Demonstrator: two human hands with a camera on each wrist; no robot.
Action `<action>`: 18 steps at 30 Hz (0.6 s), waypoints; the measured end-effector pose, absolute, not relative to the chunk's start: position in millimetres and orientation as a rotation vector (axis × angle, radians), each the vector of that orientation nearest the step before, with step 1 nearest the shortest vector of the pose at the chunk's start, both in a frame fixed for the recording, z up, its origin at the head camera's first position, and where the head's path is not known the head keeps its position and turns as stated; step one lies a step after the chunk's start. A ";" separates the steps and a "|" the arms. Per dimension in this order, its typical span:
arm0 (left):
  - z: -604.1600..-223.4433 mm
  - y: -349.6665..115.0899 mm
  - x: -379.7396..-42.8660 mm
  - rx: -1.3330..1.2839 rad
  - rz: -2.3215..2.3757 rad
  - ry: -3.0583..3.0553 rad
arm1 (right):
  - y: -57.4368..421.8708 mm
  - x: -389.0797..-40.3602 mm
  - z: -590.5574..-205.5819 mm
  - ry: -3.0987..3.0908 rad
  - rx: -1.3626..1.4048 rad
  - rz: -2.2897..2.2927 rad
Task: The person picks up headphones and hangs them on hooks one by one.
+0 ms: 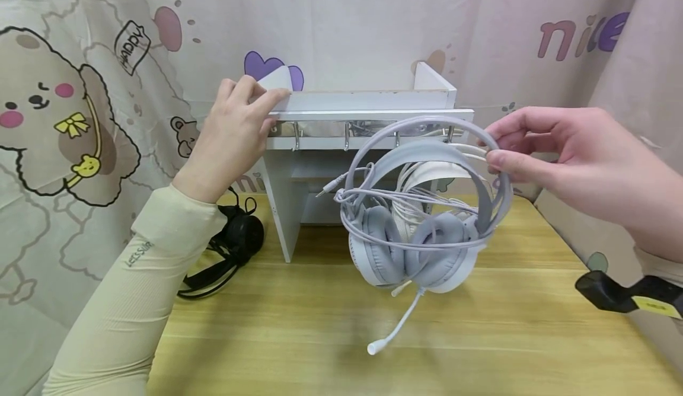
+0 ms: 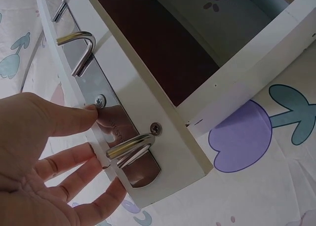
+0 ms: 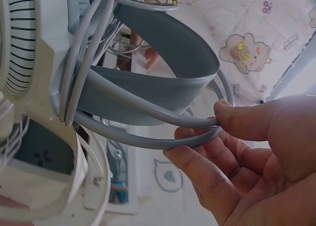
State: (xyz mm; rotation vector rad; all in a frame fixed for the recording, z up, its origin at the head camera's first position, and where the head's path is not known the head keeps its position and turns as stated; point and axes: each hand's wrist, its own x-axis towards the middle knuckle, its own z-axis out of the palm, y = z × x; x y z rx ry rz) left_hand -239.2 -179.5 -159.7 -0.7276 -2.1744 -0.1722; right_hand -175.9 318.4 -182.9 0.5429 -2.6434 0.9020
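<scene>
My right hand (image 1: 565,147) pinches the thin outer headband of a grey-and-white headset (image 1: 381,239) between thumb and fingers, holding it in the air before the shelf. Its cable is wound round the frame, and a white boom microphone (image 1: 377,346) points down. In the right wrist view, fingertips meet the grey band (image 3: 148,142). My left hand (image 1: 237,126) holds the left end of a white desk shelf (image 1: 280,206) at its hook rail. Seen from the left wrist, its thumb presses the metal hook plate (image 2: 140,169). Behind the held headset is a white headset (image 1: 434,171), partly hidden.
Several metal hooks (image 1: 347,136) line the front of the shelf. On the wooden table (image 1: 299,337), left of the shelf, lies a black headset (image 1: 245,239), partly behind my left sleeve. A patterned curtain (image 1: 352,40) hangs behind and at the sides.
</scene>
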 end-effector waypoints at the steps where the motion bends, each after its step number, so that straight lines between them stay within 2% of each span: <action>1: -159.8 -179.8 -239.2 -0.728 -0.174 -2.174 | 293.2 -158.9 -172.9 -2.628 0.542 0.923; 3: -159.8 -180.2 -239.3 -0.728 -0.174 -2.175 | 253.5 -133.3 -159.2 -2.602 0.510 0.947; 6: -159.7 -180.1 -239.1 -0.727 -0.169 -2.178 | 223.8 -117.6 -151.2 -2.600 0.502 0.927; 18: -158.7 -179.9 -239.6 -0.727 -0.156 -2.178 | 193.3 -141.7 -164.7 -2.646 0.594 0.924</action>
